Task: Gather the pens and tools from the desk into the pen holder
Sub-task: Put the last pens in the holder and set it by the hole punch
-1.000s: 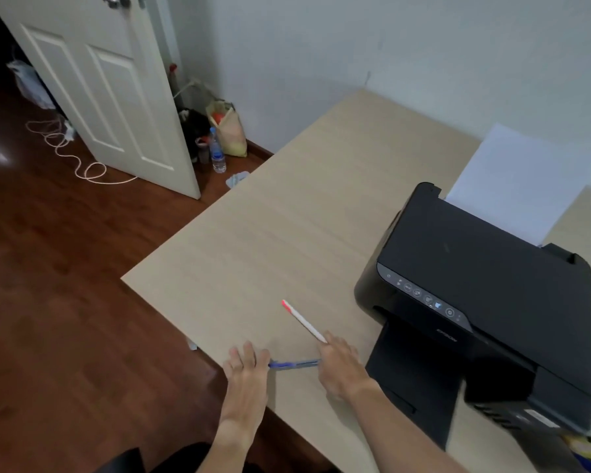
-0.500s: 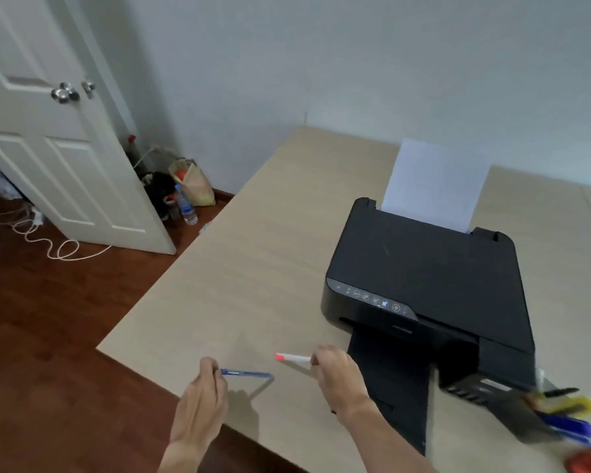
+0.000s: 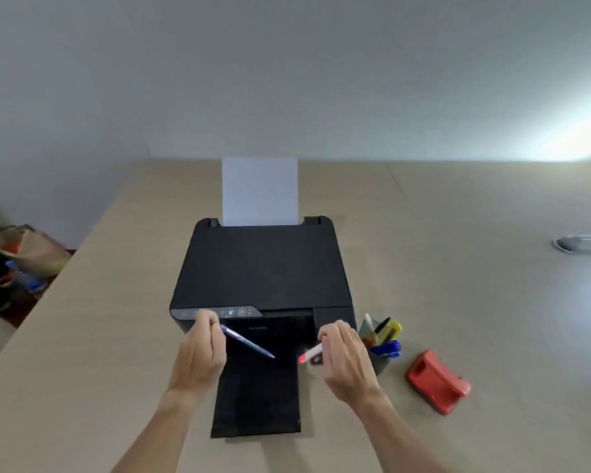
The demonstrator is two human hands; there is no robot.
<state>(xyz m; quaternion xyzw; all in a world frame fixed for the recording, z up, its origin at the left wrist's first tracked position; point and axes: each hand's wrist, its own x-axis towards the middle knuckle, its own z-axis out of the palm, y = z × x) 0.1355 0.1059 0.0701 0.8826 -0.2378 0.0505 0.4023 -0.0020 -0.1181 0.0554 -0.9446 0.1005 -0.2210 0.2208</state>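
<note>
One wide-angle view, taken from my head, looks forward and steeply down across the bench (image 3: pixel 458 268) toward a plain wall at the far side. My two forearms enter from the near edge, so the hands sit close below the lens, near the bottom centre. A black printer (image 3: pixel 263 268) lies straight ahead in the middle, close enough to fill the centre. The bench stretches far to the right; its left edge runs diagonally, with floor showing beyond it. Straight lines bend toward the edges. No second view shares this scene.

Both hands (image 3: pixel 202 356) and forearms are bare, no sleeves showing.
</note>
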